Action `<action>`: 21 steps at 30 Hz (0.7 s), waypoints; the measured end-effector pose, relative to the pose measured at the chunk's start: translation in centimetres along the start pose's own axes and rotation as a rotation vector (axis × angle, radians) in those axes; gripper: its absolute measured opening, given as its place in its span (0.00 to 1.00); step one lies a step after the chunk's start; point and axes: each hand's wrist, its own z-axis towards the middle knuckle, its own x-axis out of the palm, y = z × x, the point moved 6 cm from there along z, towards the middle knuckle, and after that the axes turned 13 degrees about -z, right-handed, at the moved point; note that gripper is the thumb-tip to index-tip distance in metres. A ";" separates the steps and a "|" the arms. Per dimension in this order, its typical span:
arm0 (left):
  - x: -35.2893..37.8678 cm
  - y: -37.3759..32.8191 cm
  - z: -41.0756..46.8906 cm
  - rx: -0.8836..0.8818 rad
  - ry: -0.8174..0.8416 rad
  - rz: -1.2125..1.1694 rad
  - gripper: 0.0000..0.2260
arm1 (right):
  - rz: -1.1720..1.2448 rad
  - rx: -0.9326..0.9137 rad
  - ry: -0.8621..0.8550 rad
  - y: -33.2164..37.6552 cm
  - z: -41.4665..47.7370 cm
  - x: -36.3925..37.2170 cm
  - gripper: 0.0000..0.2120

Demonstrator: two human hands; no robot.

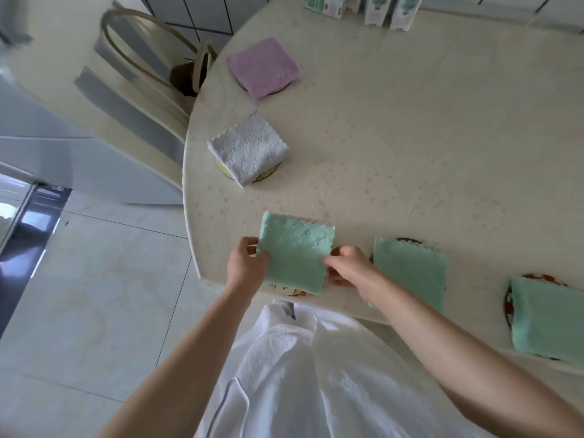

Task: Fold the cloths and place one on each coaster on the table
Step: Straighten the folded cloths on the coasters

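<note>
We are placing the folded mint-green scalloped cloth [295, 254] onto the yellow patterned coaster [289, 290] at the cream table's [410, 137] near edge; next, we are judging, it needs lowering squarely and releasing. Our left hand [245, 267] is pinching its left edge, our right hand [347, 267] its right edge, fingers closed, the cloth spanning between them, covering most of the coaster.

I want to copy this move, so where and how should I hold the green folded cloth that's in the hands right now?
Pinch the green folded cloth at its two opposite side edges, one hand from each side, as the left hand and right hand do here. It is a flat, limp square, so holding both edges probably keeps the fold closed while it goes onto the coaster peeking out beneath it.
</note>
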 end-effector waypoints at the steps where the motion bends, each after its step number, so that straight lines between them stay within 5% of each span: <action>1: 0.3 -0.2 0.1 0.025 0.027 0.053 0.12 | 0.017 0.008 -0.006 -0.5 -0.1 0.0 0.04; 10: 0.6 1.2 0.5 0.060 0.007 0.238 0.10 | -0.193 -0.051 -0.094 -1.7 0.7 0.0 0.10; 21: -1.9 0.3 3.4 -0.033 -0.080 0.174 0.09 | -0.398 -0.148 -0.246 2.2 2.0 -4.5 0.02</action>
